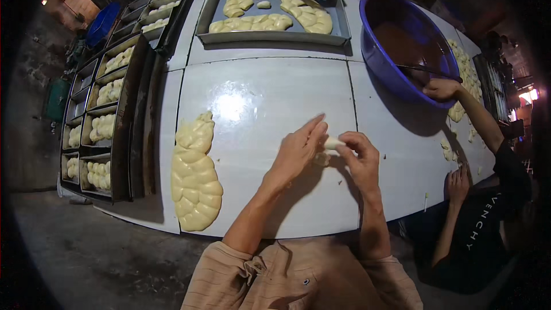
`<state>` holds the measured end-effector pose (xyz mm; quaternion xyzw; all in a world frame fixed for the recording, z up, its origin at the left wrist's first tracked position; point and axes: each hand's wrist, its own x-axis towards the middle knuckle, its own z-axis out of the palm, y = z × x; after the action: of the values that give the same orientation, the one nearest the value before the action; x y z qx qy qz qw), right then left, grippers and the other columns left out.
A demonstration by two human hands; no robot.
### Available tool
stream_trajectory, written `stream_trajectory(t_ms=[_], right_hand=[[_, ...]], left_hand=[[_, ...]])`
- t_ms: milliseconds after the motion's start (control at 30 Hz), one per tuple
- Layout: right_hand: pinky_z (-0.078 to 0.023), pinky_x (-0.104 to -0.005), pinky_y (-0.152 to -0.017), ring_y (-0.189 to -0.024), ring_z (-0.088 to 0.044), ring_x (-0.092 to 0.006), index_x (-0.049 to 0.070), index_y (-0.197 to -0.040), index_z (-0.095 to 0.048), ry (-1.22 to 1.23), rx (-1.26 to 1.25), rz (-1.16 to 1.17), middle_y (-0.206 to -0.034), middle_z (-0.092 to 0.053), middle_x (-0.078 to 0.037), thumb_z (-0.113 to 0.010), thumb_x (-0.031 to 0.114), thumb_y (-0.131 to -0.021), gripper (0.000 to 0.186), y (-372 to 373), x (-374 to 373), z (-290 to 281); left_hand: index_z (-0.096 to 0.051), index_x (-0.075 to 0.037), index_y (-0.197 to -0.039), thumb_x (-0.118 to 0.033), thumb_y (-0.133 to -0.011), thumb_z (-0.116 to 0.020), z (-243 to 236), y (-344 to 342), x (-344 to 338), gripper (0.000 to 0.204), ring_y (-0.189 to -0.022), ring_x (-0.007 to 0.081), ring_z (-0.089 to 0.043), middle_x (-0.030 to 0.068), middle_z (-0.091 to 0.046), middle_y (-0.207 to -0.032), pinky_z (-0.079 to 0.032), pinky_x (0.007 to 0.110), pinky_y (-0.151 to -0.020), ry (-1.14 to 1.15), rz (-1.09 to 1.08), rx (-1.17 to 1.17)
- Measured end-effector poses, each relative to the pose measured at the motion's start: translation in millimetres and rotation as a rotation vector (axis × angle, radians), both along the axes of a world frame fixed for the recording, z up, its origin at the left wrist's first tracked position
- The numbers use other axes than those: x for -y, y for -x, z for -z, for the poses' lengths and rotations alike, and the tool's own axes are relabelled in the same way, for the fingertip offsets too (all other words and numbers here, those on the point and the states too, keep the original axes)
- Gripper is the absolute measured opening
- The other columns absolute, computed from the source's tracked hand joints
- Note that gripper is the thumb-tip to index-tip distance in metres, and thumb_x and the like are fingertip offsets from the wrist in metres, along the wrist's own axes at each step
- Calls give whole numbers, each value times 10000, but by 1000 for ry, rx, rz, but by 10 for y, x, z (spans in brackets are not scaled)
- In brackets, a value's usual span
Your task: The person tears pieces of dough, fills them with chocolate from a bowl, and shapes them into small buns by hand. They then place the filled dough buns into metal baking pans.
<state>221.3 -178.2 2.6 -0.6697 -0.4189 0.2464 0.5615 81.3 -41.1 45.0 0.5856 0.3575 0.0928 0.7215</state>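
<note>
A small pale piece of dough [332,143] spans the gap between my two hands, raised over the white table. Its left end disappears into my left hand [298,148], whose fingers point up and away, pressed together. My right hand [363,158] pinches the other end between thumb and curled fingers. Just below, another bit of dough [322,159] shows, partly covered by the hands; whether it rests on the table I cannot tell. To the left lies a long slab of dough lumps [196,183] joined side by side.
Divided metal baking tins [124,138] holding dough stand along the left. A grey tray [275,37] with dough lies at the back. A purple basin [376,51] of brown filling stands at the right, where a co-worker's hand [442,88] reaches in; more dough [466,74] lies beyond.
</note>
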Motion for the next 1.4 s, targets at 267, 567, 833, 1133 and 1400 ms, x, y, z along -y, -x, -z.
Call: stream_trajectory(t_ms=[267, 567, 833, 1133, 1400], right_hand=[[-529, -350, -776, -859, -653, -210, -12, -1184, -646, 486, 1, -94, -1028, -691, -131, -607, 162, -967, 281, 66, -84, 17], [-526, -387, -874, -966, -643, -335, -18, -1176, -640, 453, 428, -288, -1193, -611, -187, -630, 127, -904, 308, 160, -248, -206], [-529, -401, -880, -988, -651, -338, -13, -1114, -672, 274, 377, -365, -1110, -675, -181, -639, 149, -904, 268, 848, -1334, -287], [-440, -449, -932, -1063, -564, -345, 36, -1037, -695, 30, 825, -795, -1088, -627, -160, -693, 246, -826, 297, 1765, -2667, 17], [-438, -338, -649, -711, -536, -253, -10, -921, -601, 195, 469, -926, -846, -586, -122, -600, 223, -832, 249, 1613, -2756, 132]], left_hand=[[-517, -72, -1383, -270, -728, -837, 551, 385, -88, 756, -1246, 330, -534, 155, -572, -1329, -380, 470, -1033, -1036, 370, -137], [-362, -54, -1479, -199, -751, -805, 575, 459, 49, 865, -1253, 327, -527, 158, -570, -1314, -369, 544, -1046, -915, 268, -84], [-458, -30, -1460, -328, -844, -785, 306, 1759, -510, 759, -1340, 314, -495, 206, -475, -1479, -369, 435, -1127, -581, -199, -149], [-533, 2, -1359, -170, -839, -669, 486, 2463, -1206, 564, -1127, 366, -584, 205, -623, -1227, -451, 451, -971, -926, -497, -395], [-527, 35, -1359, -234, -805, -675, 561, 2274, -1458, 633, -1017, 319, -608, 204, -665, -1047, -321, 464, -1007, -831, -267, -273]])
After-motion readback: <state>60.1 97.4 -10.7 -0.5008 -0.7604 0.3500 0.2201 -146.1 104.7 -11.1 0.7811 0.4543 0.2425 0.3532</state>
